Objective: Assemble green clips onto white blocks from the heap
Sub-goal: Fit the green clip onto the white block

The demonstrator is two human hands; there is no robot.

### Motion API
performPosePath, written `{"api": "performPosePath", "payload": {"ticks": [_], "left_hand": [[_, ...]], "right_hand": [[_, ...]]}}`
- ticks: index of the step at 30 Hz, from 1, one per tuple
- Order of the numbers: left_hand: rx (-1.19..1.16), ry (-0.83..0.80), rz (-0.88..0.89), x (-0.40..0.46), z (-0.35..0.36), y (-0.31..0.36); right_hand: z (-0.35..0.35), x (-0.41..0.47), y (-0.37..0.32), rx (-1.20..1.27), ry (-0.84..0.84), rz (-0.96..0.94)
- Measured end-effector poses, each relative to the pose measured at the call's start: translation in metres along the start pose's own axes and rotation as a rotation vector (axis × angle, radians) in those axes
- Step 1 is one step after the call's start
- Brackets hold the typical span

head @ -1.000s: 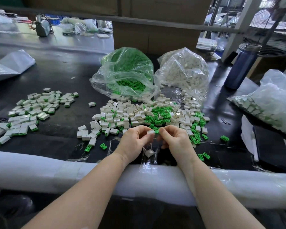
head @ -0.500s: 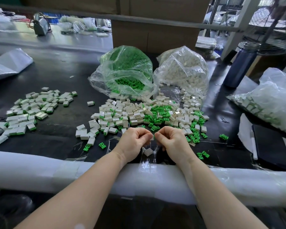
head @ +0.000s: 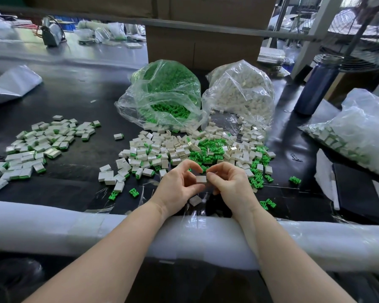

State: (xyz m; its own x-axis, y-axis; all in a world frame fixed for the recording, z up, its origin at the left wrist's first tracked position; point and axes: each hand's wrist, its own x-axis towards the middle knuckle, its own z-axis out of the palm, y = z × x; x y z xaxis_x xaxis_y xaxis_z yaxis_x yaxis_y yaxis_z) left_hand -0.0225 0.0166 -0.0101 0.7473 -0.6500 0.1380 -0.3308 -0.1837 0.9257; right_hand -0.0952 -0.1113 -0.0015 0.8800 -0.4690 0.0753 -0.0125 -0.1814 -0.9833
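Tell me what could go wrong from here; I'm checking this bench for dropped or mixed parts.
1. The white block is pinched only by fingertips of the left hand and right hand near the padded table edge; a slip might send it off the table.
2. The loose heap lies close to the finished pile, so the two could mix.

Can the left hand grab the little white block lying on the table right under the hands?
Probably yes. The loose white block lies just below the left hand with nothing over it, but that hand is busy pinching another white block.
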Motion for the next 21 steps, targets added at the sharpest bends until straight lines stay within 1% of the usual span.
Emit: {"api": "performPosePath", "payload": {"ticks": [2,5,9,12,18,21], "left_hand": [[0.043,0.027,0.022,-0.0001,0.001,-0.0011],[-0.006,0.083,-0.008,0.0017,0.0012,-0.001],[-0.127,0.042,-0.069,0.0015,-0.0004,0.0013],[-0.149,0.016,-0.077,0.0008,0.0002,0.0024],[0.054,0.003,-0.033,0.0,-0.0001,0.0005],[0.121,-0.029,-0.007,-0.0012,-0.001,-0.0002]], "right_hand": [[0.0,-0.0003,0.0005,0.017,0.0,-0.002],[-0.0008,-0.001,0.0011,0.082,-0.026,-0.007],[-0.0004,-0.0011,0.002,0.006,-0.035,-0.033],[0.0022,-0.0008,0.0018,-0.041,-0.039,-0.005],[0.0026,-0.0006,0.0008,-0.251,-0.063,-0.018],[0.0023,-0.001,0.0,-0.291,-0.086,-0.017]]}}
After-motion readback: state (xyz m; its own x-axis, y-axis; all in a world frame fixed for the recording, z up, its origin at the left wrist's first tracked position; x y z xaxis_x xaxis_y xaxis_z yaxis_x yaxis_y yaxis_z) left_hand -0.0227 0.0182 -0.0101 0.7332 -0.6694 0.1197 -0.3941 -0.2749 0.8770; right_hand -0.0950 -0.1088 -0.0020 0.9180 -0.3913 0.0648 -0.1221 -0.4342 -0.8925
